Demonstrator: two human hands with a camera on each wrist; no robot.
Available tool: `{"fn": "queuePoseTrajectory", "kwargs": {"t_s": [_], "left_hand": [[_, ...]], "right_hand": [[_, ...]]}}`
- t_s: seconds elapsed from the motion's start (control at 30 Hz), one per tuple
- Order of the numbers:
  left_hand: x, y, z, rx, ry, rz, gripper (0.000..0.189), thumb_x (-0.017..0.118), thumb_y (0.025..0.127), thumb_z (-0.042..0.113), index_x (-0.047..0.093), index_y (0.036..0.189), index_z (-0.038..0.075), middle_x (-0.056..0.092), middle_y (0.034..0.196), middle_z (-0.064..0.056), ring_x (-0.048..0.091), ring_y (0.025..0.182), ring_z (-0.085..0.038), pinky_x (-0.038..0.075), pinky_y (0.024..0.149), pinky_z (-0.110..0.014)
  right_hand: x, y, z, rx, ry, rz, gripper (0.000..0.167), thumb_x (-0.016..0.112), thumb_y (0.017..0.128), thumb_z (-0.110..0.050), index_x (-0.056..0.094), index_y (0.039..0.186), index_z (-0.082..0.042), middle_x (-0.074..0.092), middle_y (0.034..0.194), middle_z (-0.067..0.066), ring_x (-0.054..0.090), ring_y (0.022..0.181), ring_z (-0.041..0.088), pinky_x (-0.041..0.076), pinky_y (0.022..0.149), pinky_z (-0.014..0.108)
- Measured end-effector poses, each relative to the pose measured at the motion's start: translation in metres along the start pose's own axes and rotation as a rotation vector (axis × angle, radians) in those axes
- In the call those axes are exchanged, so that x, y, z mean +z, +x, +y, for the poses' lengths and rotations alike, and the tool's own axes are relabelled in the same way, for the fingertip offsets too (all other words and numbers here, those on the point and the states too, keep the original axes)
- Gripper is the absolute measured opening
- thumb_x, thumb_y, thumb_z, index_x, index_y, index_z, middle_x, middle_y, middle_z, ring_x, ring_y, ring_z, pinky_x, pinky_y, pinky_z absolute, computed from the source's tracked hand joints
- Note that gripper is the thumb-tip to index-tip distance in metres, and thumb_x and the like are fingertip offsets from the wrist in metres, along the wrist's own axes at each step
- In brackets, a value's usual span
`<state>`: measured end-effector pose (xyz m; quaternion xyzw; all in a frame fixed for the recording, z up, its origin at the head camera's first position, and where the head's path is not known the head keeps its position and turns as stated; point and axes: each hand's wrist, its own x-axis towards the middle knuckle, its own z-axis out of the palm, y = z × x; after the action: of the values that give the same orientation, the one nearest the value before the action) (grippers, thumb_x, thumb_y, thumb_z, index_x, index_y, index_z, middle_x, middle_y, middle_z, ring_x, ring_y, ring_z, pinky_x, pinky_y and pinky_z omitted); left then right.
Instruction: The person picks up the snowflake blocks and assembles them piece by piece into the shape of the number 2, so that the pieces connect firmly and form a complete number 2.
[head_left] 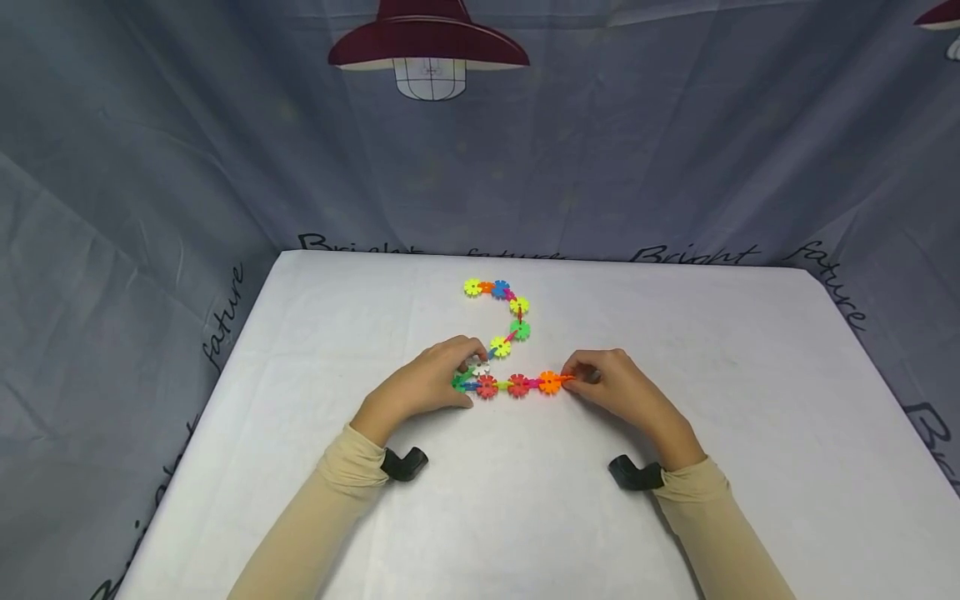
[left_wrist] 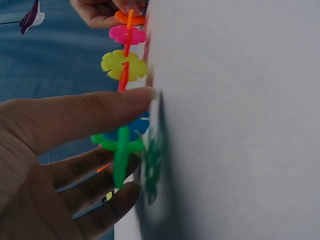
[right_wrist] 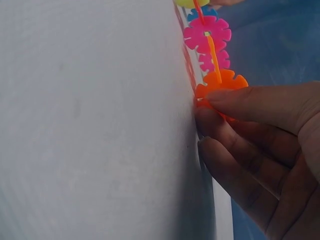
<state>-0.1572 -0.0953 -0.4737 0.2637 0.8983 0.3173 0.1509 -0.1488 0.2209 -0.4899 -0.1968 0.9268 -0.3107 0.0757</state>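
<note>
A chain of interlocking flower-shaped plastic discs [head_left: 517,385] lies on the white table, shaped like a numeral 2. Its curved upper part ends in a yellow disc [head_left: 472,287]. My left hand [head_left: 431,379] curls around the lower left corner, thumb in front and fingers behind. Between them are a green disc [left_wrist: 121,150] and a white disc [head_left: 480,367], partly hidden by the fingers. At the right end of the straight bottom row, my right hand [head_left: 618,385] pinches an orange disc [right_wrist: 222,82] between thumb and fingertips. That disc stands edge-up, joined to a flat orange disc [head_left: 550,382].
The white-covered table [head_left: 712,350] extends around both forearms. Behind it hangs a grey curtain [head_left: 600,150] printed with a red lamp [head_left: 429,42] and lettering. A black strap piece [head_left: 633,474] sits at the right wrist, another strap piece [head_left: 405,465] at the left.
</note>
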Motion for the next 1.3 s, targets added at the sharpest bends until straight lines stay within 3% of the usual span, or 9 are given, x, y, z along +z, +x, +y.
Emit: {"fn": "queuePoseTrajectory", "kwargs": {"t_s": [0.17,0.6,0.73,0.83,0.9,1.0,1.1,1.2,1.3], "left_hand": [[-0.004,-0.001,0.0,-0.013,-0.016,-0.012,0.06,0.087,0.077,-0.001,0.06,0.127,0.016,0.061,0.105,0.0,0.056,0.1,-0.017,0.053,0.088,-0.037],[-0.002,0.004,-0.003,0.011,-0.029,0.007,0.062,0.092,0.076,0.009,0.061,0.129,0.015,0.063,0.112,0.002,0.059,0.102,-0.017,0.053,0.09,-0.037],[-0.009,0.002,-0.005,0.002,-0.013,0.022,0.076,0.095,0.075,0.028,0.057,0.14,0.019,0.059,0.134,0.001,0.059,0.12,-0.019,0.052,0.103,-0.042],[-0.016,-0.004,-0.011,-0.039,0.019,0.092,0.088,0.092,0.075,0.046,0.05,0.15,0.024,0.043,0.159,0.002,0.045,0.145,-0.023,0.042,0.118,-0.05],[-0.021,-0.014,-0.016,-0.077,0.067,0.169,0.094,0.087,0.077,0.057,0.044,0.155,0.028,0.031,0.168,0.001,0.028,0.157,-0.026,0.032,0.124,-0.057],[-0.027,-0.04,-0.03,-0.133,0.2,0.283,0.097,0.073,0.083,0.071,0.031,0.162,0.034,0.015,0.175,-0.002,0.007,0.163,-0.031,0.019,0.126,-0.065],[-0.034,-0.071,-0.047,-0.196,0.355,0.349,0.097,0.058,0.087,0.08,0.023,0.165,0.034,0.004,0.176,-0.007,-0.008,0.163,-0.035,0.004,0.125,-0.07],[-0.041,-0.1,-0.061,-0.272,0.437,0.366,0.096,0.053,0.09,0.081,0.021,0.166,0.032,-0.003,0.176,-0.01,-0.018,0.161,-0.036,-0.007,0.122,-0.073],[-0.047,-0.121,-0.072,-0.328,0.466,0.376,0.095,0.052,0.09,0.08,0.021,0.166,0.031,-0.006,0.175,-0.011,-0.021,0.16,-0.036,-0.011,0.12,-0.074]], "right_hand": [[0.0,-0.001,0.001,-0.007,0.014,0.005,0.009,0.081,0.089,-0.012,0.076,0.094,-0.017,0.072,0.084,-0.007,0.063,0.079,0.009,0.056,0.075,0.027],[-0.001,-0.004,0.0,0.018,0.015,-0.008,0.01,0.082,0.088,-0.012,0.076,0.095,-0.017,0.072,0.084,-0.008,0.064,0.079,0.008,0.055,0.075,0.026],[-0.007,-0.007,0.004,0.043,0.021,-0.019,0.021,0.085,0.086,-0.017,0.076,0.105,-0.017,0.074,0.093,-0.006,0.064,0.081,0.011,0.054,0.073,0.026],[-0.013,-0.013,0.01,0.075,0.045,0.013,0.043,0.086,0.086,-0.03,0.071,0.123,-0.015,0.075,0.116,0.002,0.069,0.097,0.02,0.06,0.084,0.036],[-0.019,-0.02,0.014,0.105,0.023,0.052,0.063,0.082,0.088,-0.044,0.061,0.141,-0.019,0.065,0.14,0.005,0.064,0.122,0.028,0.055,0.101,0.049],[-0.027,-0.034,0.019,0.131,-0.105,0.115,0.082,0.069,0.093,-0.06,0.037,0.161,-0.026,0.033,0.168,0.011,0.032,0.154,0.039,0.028,0.12,0.068],[-0.035,-0.053,0.024,0.149,-0.285,0.156,0.087,0.059,0.097,-0.064,0.02,0.166,-0.029,0.007,0.175,0.013,0.004,0.161,0.043,0.005,0.122,0.075],[-0.043,-0.074,0.033,0.184,-0.398,0.185,0.089,0.057,0.097,-0.065,0.017,0.167,-0.027,-0.001,0.175,0.017,-0.005,0.16,0.046,-0.007,0.12,0.076],[-0.05,-0.088,0.042,0.227,-0.443,0.188,0.089,0.056,0.097,-0.066,0.016,0.167,-0.027,-0.003,0.174,0.018,-0.007,0.16,0.048,-0.01,0.117,0.079]]}}
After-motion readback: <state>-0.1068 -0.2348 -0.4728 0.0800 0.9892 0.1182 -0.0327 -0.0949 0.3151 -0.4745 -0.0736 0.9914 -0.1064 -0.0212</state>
